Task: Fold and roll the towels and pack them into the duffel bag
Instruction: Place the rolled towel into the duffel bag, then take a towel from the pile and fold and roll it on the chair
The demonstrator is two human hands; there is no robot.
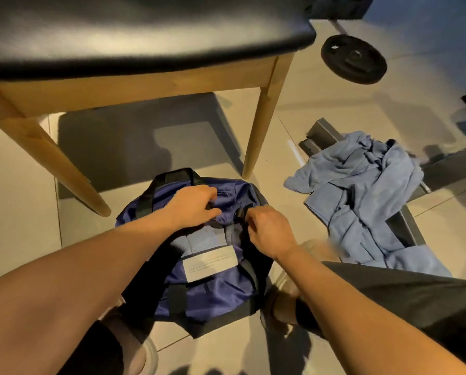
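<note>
Pinching duffel bag (pixel 213 293) beneath, seemingly: left hand (pixel 192 207), right hand (pixel 269 231)

Beige tiled floor (pixel 18 212), wooden black-cushioned bench (pixel 134 77), weight plate (pixel 354 59)

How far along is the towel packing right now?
Done: one light blue towel lies inside the navy duffel bag. In hand: the left hand and right hand grip the bag at its opening. Left: the crumpled light blue towels on the floor, not yet folded.
</note>
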